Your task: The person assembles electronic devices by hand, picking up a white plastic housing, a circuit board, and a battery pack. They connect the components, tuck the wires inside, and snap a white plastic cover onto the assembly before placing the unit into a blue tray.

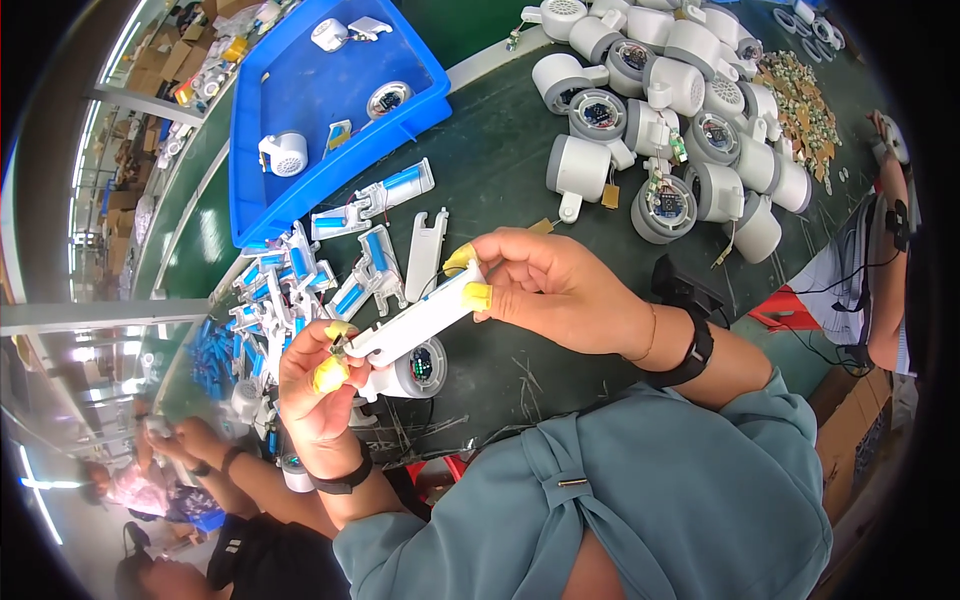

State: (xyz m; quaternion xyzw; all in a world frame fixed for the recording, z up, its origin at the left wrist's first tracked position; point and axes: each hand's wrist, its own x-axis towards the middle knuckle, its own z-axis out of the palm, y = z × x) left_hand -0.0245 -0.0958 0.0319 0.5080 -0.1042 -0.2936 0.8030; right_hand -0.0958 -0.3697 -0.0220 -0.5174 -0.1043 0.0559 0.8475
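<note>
Between my two hands a long white plastic handle slants over the green table. My right hand pinches its upper right end between thumb and fingers. At the lower left end my left hand closes its thumb and finger, next to a small dark part. Yellow covers wrap several of my fingertips. Just beneath the handle lies a round white-and-grey housing, partly hidden. A separate white handle shell rests beyond, beside handle halves with blue cylindrical batteries.
A blue tray at the far left contains a few white parts. Many white-and-grey round housings crowd the far right, beside a heap of small boards. Other people's arms show at the right and lower left.
</note>
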